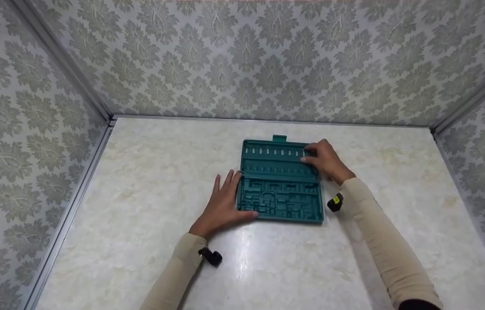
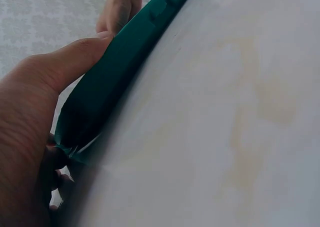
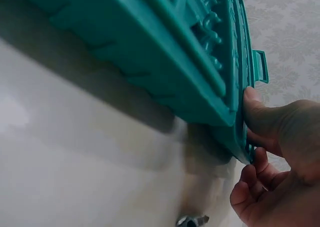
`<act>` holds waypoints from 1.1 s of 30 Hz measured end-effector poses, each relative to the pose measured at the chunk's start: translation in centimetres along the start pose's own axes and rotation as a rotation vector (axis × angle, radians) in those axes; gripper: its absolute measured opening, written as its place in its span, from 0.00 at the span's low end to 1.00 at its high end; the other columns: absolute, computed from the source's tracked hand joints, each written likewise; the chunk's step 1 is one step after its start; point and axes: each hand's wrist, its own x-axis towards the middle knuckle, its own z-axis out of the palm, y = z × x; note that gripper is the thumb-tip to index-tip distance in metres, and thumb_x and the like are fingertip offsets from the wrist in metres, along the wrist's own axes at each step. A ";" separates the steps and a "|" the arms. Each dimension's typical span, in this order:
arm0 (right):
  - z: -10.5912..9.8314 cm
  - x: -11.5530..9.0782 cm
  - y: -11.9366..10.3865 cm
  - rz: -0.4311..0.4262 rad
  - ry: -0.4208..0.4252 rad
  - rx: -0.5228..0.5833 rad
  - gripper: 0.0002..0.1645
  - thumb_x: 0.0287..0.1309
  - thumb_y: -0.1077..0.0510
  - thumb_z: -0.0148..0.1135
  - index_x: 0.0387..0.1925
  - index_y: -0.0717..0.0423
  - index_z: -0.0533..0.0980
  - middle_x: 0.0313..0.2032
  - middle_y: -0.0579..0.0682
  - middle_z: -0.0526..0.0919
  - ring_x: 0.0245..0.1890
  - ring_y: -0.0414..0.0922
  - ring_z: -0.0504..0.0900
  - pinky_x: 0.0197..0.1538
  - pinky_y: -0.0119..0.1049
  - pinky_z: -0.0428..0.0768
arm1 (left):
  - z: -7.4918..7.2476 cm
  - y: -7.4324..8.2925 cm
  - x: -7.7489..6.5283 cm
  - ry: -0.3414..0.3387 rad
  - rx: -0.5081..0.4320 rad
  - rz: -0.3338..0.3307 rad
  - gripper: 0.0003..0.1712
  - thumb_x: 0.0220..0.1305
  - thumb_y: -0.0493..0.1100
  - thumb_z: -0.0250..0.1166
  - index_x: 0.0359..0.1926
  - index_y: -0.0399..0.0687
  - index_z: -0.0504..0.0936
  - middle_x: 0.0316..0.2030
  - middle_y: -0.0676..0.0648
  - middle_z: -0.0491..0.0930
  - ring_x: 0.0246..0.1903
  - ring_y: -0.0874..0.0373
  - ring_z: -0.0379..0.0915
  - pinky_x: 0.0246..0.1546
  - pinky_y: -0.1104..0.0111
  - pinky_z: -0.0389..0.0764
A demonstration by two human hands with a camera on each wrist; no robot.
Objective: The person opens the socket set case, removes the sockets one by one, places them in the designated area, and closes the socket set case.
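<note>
A green plastic tool case [image 1: 280, 177] lies opened flat on the table, with moulded slots in its near half. Along the far half runs a row of small silver bits [image 1: 275, 151]. My left hand [image 1: 223, 206] spans the near left corner, fingers extended along the side and thumb on the front rim. In the left wrist view, the thumb [image 2: 82, 57] touches the case edge. My right hand [image 1: 326, 161] is at the far right corner, pinching the end silver bit [image 1: 304, 152] between thumb and forefinger. From the right wrist, its other fingers [image 3: 250, 187] look curled beside the case; the bit is hidden.
The pale marbled table [image 1: 160, 172] meets patterned walls [image 1: 246, 56] at the back and sides. The case's latch tab [image 1: 279, 138] sticks out from its far edge. A small dark and silvery thing [image 3: 191, 221] shows low in the right wrist view; its kind is unclear.
</note>
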 end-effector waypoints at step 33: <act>0.6 0.0 -0.9 -0.010 0.029 -0.085 0.24 0.79 0.63 0.65 0.67 0.75 0.74 0.61 0.74 0.69 0.59 0.64 0.71 0.71 0.66 0.71 | -0.1 0.1 -0.1 0.000 -0.017 -0.011 0.82 0.49 0.86 0.73 0.91 0.54 0.46 0.90 0.43 0.42 0.88 0.40 0.23 0.85 0.39 0.43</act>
